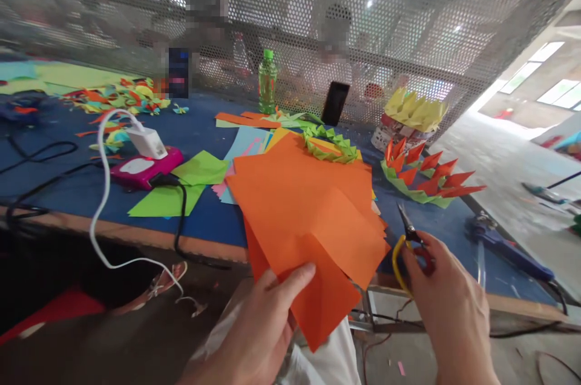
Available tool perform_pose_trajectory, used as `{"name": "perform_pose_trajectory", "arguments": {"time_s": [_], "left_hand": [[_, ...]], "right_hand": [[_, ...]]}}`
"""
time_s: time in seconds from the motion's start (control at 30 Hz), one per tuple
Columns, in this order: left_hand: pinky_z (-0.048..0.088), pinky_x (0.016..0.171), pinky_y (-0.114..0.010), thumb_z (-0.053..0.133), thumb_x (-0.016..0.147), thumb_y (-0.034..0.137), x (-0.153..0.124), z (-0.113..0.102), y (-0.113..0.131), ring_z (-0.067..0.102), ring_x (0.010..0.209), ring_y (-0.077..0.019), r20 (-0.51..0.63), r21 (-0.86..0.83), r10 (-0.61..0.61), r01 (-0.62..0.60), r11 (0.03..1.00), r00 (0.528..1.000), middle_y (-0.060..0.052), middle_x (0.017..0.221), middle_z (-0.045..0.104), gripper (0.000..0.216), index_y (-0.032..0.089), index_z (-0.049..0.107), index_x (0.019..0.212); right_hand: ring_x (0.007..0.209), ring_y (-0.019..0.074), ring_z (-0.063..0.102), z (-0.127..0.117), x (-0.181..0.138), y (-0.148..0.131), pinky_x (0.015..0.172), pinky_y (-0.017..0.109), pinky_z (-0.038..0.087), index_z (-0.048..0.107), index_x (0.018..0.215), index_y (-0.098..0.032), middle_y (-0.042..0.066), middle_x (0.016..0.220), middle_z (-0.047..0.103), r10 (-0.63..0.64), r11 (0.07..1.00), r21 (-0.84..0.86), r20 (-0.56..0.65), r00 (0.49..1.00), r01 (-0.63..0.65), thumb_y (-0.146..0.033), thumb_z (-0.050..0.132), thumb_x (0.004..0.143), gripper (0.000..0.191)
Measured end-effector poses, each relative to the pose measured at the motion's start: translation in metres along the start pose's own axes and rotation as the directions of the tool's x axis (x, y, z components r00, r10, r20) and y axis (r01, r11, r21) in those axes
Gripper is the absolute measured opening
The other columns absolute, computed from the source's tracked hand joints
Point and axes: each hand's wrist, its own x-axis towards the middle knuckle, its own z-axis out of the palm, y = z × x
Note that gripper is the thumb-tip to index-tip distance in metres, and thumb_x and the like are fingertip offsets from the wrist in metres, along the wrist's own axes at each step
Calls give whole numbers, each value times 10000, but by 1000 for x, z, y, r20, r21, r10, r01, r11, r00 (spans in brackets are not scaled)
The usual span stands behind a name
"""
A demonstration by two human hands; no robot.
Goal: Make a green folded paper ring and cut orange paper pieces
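Observation:
Pinched between the thumb and fingers of my left hand (276,306) is a sheet of orange paper (324,288), its lower corner hanging past the table edge. More orange sheets (290,185) lie in an overlapping stack just behind it. My right hand (447,294) grips a pair of scissors (408,233) with yellow handles, blades pointing away over the table's right part. A green folded-paper ring (330,146) rests on the far side of the stack. To the right of the stack sits an orange and green folded-paper ring (429,176) with pointed tips.
A glue gun (512,249) lies at the table's right edge. On the left are a pink power strip (147,170) with a white charger, cables and green paper (200,170). A green bottle (267,82) and a phone (334,103) stand before the perforated screen (290,16).

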Motion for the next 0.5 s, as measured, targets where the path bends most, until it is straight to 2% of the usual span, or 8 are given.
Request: {"name": "perform_pose_trajectory", "arguments": {"time_s": [0.07, 0.17, 0.23, 0.27, 0.33, 0.4, 0.5], "left_hand": [[595, 865, -351, 751, 841, 188, 1, 1, 0, 699, 1134, -290, 13, -5, -22, 22, 1000, 1000, -129, 1248, 726, 319, 158, 650, 1142], [596, 850, -357, 739, 841, 199, 3, 3, 1, 700, 1132, -299, -30, -19, -74, 73, 997, 997, -136, 1245, 725, 386, 156, 630, 1208], [589, 882, -364, 728, 852, 208, 4, 4, 0, 686, 1163, -296, -25, -41, -96, 94, 995, 995, -124, 1263, 719, 442, 172, 604, 1274], [581, 909, -363, 729, 855, 216, 5, 5, 0, 677, 1180, -289, 0, -52, -92, 92, 994, 996, -115, 1273, 715, 452, 182, 602, 1287], [561, 955, -357, 741, 851, 243, 7, 5, -1, 664, 1201, -280, 81, -74, -60, 66, 995, 995, -103, 1276, 714, 426, 188, 631, 1260], [551, 965, -340, 751, 840, 268, 9, 4, -1, 661, 1201, -273, 157, -88, -43, 57, 994, 987, -97, 1249, 725, 355, 189, 685, 1180], [531, 982, -341, 747, 835, 306, 9, 2, 1, 636, 1228, -275, 307, -47, -59, 77, 996, 950, -96, 1247, 720, 304, 198, 727, 1118]], "right_hand": [[962, 341, 690, 1, 3, 3, 743, 447, 541, 675, 1243, -203, 128, 1128, 730, -89, 996, -33, -54, 995, 87, -488, 449, 960, 461], [1071, 380, 625, -13, -8, 0, 890, 549, 499, 703, 1201, -163, 185, 1243, 662, -214, 977, -11, -163, 963, 215, -515, 375, 999, 521], [1152, 362, 611, -26, -23, -12, 944, 530, 486, 641, 1311, -220, 143, 1338, 635, -257, 956, 87, -205, 944, 280, -490, 442, 999, 458], [1177, 346, 612, -31, -32, -19, 990, 519, 462, 599, 1366, -244, 128, 1352, 636, -350, 908, 145, -248, 903, 392, -453, 488, 992, 443], [1204, 325, 624, -35, -47, -35, 1006, 463, 469, 563, 1412, -308, 88, 1331, 669, -607, 714, 282, -207, 767, 641, -475, 589, 948, 494], [1189, 309, 654, -30, -55, -48, 1008, 424, 475, 561, 1427, -326, 68, 1332, 683, -701, 618, 334, -177, 691, 712, -438, 624, 936, 508], [1092, 240, 722, -17, -53, -53, 968, 335, 494, 595, 1402, -353, 17, 1255, 732, -763, 547, 354, -164, 626, 759, -252, 589, 954, 459]]}}
